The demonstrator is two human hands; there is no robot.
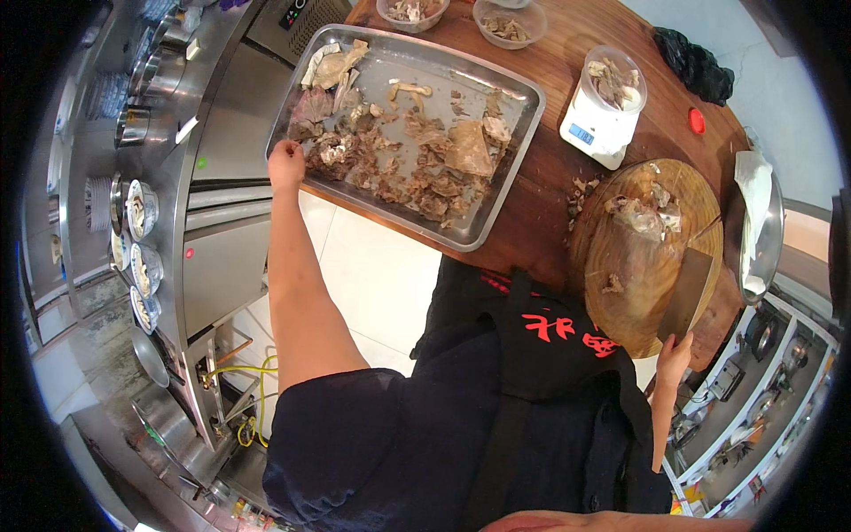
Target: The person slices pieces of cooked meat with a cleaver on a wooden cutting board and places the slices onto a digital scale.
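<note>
My left hand (pixel 287 159) is at the near left corner of a large metal tray (pixel 532 133), its fingers curled by the rim; whether they grip it is hard to tell. Chopped cooked meat (pixel 432 179) and larger pieces lie spread in the tray. On the right, my right hand (pixel 674 352) holds a cleaver (pixel 686 292), whose blade rests flat over the round wooden chopping block (pixel 618 312). Some meat scraps (pixel 635 216) lie on the block's far part. A white digital scale (pixel 602 143) carries a plastic tub of meat (pixel 613 83) behind the block.
Two plastic tubs of meat (pixel 508 26) stand at the table's far edge. A black plastic bag (pixel 695 66) and a red cap (pixel 697 121) are at the back right. Beside the block sits a metal bowl with a white cloth (pixel 751 193). Bowls (pixel 143 209) line the steel counter at left.
</note>
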